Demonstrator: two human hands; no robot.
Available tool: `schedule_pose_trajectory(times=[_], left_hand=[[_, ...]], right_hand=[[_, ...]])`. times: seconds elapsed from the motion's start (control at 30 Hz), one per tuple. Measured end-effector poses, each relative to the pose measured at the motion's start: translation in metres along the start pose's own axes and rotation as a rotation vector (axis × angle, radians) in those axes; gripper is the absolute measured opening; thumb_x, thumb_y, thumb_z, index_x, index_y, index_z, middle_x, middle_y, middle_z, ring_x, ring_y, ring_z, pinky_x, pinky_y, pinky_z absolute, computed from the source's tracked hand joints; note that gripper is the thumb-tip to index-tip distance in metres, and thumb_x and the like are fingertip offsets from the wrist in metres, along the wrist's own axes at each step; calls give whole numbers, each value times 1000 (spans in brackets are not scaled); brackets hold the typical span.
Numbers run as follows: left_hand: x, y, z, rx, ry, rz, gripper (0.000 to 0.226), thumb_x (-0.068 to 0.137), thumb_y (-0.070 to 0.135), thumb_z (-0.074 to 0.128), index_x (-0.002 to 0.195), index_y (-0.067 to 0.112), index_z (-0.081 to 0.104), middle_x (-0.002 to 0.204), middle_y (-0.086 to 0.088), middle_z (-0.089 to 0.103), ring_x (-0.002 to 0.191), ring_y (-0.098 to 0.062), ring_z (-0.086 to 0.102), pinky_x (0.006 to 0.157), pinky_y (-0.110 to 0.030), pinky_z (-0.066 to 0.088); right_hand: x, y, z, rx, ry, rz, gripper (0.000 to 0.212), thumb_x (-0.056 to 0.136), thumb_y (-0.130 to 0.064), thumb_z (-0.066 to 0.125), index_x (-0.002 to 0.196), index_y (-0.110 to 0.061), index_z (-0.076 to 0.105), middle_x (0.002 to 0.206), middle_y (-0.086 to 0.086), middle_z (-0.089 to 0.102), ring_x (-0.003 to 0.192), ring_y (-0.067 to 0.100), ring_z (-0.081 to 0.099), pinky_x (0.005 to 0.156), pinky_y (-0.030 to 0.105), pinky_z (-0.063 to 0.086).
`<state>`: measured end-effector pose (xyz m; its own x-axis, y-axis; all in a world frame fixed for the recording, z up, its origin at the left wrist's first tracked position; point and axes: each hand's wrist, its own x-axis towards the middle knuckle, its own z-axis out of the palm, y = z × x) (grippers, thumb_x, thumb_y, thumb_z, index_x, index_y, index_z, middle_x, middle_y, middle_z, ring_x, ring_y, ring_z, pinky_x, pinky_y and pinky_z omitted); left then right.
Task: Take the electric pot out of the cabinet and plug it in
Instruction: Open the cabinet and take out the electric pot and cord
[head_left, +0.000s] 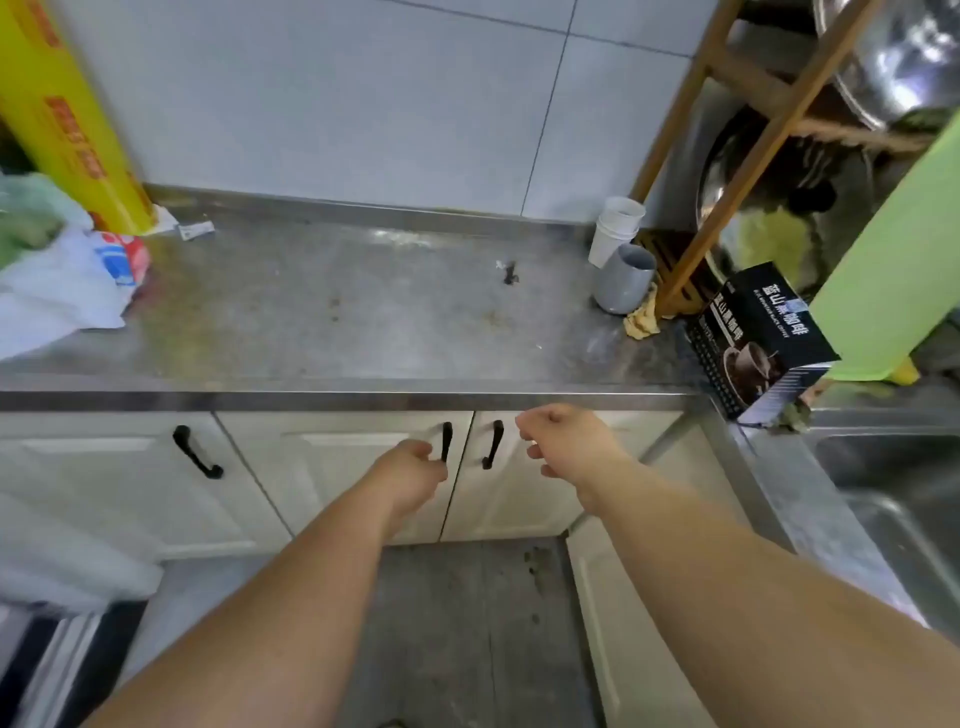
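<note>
Under the steel countertop (332, 312) two white cabinet doors stand closed, each with a black handle. My left hand (415, 470) is at the left door handle (447, 434), and its fingers curl round the handle's lower end. Just right of the right door handle (493, 441) my right hand (566, 441) hovers without touching it, fingers loosely curled and holding nothing. The electric pot is not in view.
A third door with a handle (196, 451) lies further left. On the counter are plastic bags (57, 291), a yellow wrap roll (67, 119), stacked cups (615, 228), a grey cup (623, 278) and a coffee box (758, 338). A sink (904, 499) lies right.
</note>
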<state>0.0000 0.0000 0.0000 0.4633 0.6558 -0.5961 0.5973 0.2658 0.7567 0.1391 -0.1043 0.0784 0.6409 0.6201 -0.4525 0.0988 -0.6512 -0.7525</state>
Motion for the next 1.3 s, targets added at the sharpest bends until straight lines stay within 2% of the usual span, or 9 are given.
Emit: schedule_pose_trajectory(times=[0.1,0.37,0.6,0.77,0.9,1.0,1.1,1.2,1.3], left_hand=[[33,5,7,52,-24,-29,53,83,20,50,134,14,39,124,-11,53,102,-26,58,86,-34,48],[84,16,23,169,-108,-46,13,76,14,44,86,16,53,90,-10,60,85,-27,59,75,-32,49],[71,0,18,302,-215,-77,15,75,19,50,88,13,56,79,-7,65,83,-27,67,82,-33,50],[35,-26,12,400,-259,-115,26,77,21,50,94,7,64,87,-10,68,84,-25,69,80,-33,54],[9,-43,0,276,-245,-199,24,80,29,50,100,22,60,90,-7,69,81,-18,67,79,-33,54],[-5,-50,-15,48,-58,-201,30,76,38,54,104,26,57,99,3,63,84,-18,67,69,-31,54],[-8,-47,-30,-184,275,-202,58,75,46,54,125,21,39,104,-1,54,90,-24,61,75,-40,54],[-7,-39,-34,-112,405,-205,78,73,45,62,132,9,27,116,-14,54,97,-32,57,79,-41,52],[-8,-45,-32,40,435,-244,96,75,20,63,143,6,-4,134,-17,46,109,-35,54,83,-41,50]], right_hand=[[21,-1,9,-8,27,-6,13,84,-33,54,74,-30,61,88,-8,63,94,19,61,89,40,52],[49,9,19,18,15,23,13,86,-29,54,95,-26,63,93,-9,63,98,18,61,89,36,51],[55,17,24,-96,-43,-49,35,91,-21,47,125,-27,52,115,-13,52,82,1,52,60,10,38],[45,22,46,-294,-254,-76,56,88,-9,41,140,-27,35,139,7,47,91,16,57,60,6,41],[32,32,71,-506,-379,-160,45,88,-19,47,133,-28,47,131,5,55,110,22,54,85,25,42],[21,33,77,-517,-396,-142,41,86,-19,49,126,-27,53,124,3,60,103,20,56,84,27,44],[17,27,77,-621,-457,-185,41,85,-15,47,124,-21,57,127,4,60,113,23,55,92,29,44],[10,23,84,-668,-533,-205,38,85,-12,48,119,-18,62,127,3,62,116,20,54,86,22,40],[3,27,96,-548,-691,-130,28,81,-14,55,105,-12,70,114,7,70,101,19,64,70,17,47]])
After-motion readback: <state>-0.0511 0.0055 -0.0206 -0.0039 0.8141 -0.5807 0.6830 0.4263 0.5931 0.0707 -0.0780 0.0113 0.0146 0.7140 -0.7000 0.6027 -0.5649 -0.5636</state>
